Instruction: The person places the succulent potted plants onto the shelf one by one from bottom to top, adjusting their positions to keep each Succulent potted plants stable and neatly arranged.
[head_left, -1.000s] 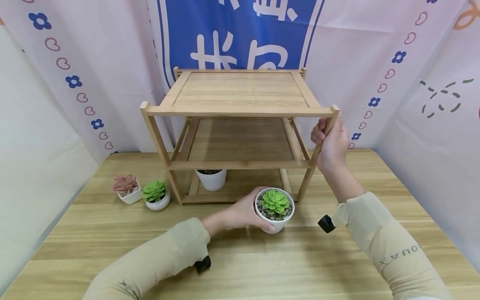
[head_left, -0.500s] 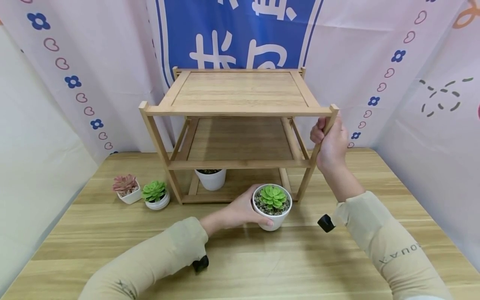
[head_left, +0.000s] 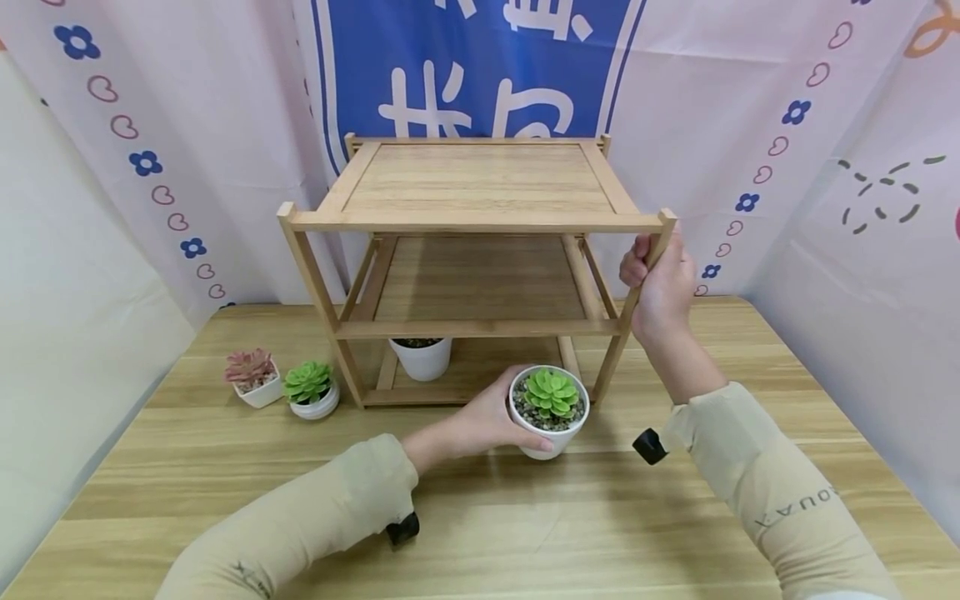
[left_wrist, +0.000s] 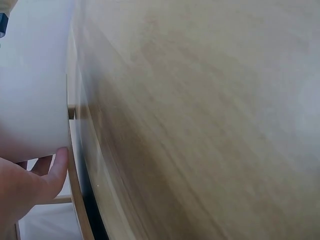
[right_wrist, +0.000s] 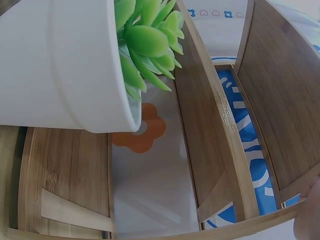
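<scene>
My left hand [head_left: 491,417] grips a white pot with a green succulent [head_left: 550,400] from its left side, thumb across the front. The pot is held in front of the shelf's lower right corner, over the table. In the right wrist view the same white pot [right_wrist: 65,65] fills the upper left, close to the camera. My right hand [head_left: 663,287] is curled round the front right post of a three-tier wooden shelf [head_left: 480,221], just under the top board. In the left wrist view my left hand [left_wrist: 35,187] shows its thumb against the pot's white wall.
Another white pot [head_left: 423,360] stands on the bottom tier at the left, its top hidden by the middle tier. Left of the shelf, a small green succulent [head_left: 309,387] and a reddish succulent [head_left: 253,375] sit on the wooden table [head_left: 480,533]. A printed curtain [head_left: 735,100] hangs behind.
The pot in my left hand has shifted slightly left and up, then a little right again. My right hand stays on the post, and the shelf has hardly moved.
</scene>
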